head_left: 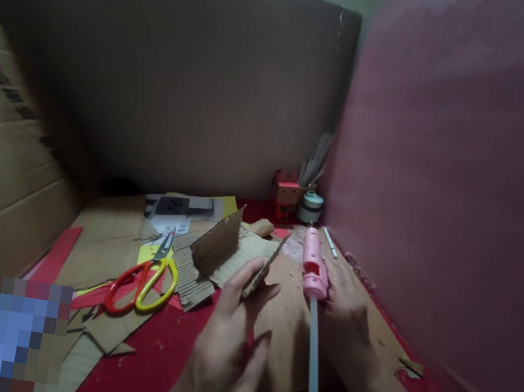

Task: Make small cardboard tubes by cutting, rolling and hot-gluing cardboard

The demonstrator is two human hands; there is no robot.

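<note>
Cardboard strip (264, 269): pinched upright in left hand (229, 343) fingers, over counter (167, 353). Pink glue gun (314, 267): gripped by right hand (348, 309), beside strip. No glue bead visible; joining looks pending. Scissors (144, 280) idle nearby.

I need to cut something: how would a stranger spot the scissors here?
On the red work surface, look left of the left hand, past the corrugated cardboard scraps. The scissors lie flat: one red handle loop, one yellow.
</note>
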